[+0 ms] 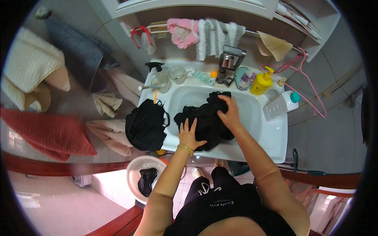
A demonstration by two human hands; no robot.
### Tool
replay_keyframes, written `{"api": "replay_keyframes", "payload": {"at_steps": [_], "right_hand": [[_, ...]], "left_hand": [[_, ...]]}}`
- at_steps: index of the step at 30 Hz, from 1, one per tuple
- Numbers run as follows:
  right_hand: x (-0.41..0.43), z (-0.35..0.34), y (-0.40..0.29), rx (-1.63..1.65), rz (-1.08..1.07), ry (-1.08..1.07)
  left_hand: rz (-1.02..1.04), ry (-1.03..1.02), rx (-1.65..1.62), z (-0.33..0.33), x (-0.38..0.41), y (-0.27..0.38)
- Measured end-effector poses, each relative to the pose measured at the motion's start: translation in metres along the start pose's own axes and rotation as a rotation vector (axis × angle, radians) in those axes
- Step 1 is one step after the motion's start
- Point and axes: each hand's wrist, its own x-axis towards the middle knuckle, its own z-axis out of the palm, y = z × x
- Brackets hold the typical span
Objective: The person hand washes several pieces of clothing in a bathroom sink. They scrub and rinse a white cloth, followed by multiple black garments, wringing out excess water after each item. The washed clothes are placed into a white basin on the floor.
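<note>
A bunched black cloth garment [206, 124] lies in the white sink basin [251, 115] and over its front and left rim. My left hand [190, 138], a pale yellow bangle at its wrist, rests on the garment's near left part with fingers spread. On the far right part is my right hand [231, 113], thumb and fingers apart and fingertips touching the fabric. Another black garment [146, 125] with thin straps is heaped on the sink's left edge, apart from both hands. Behind the basin stands the metal faucet [227, 63].
On the right ledge stand a yellow pump bottle [261, 84] and a white bottle with a teal cap [282, 105]. Glass cups [161, 82] and a tube [203, 77] line the back left. Towels [220, 37] hang above. A tub [133, 165] holding black cloth sits below left.
</note>
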Motion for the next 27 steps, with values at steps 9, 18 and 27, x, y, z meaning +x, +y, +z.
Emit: {"api": "replay_keyframes", "payload": {"at_steps": [9,18,27], "right_hand": [[-0.073,0.029,0.099,-0.618,0.278,-0.679],[-0.029,0.039,0.134,-0.610,0.391,-1.085],[-0.053,0.069,0.183,-0.610,0.421,-1.093]], "left_hand": [[-0.316,-0.424,0.207,0.050,0.094,0.024],[-0.296,-0.351,0.268,0.085,0.135,0.001],[-0.414,-0.291,0.266,0.101,0.166,0.005]]}}
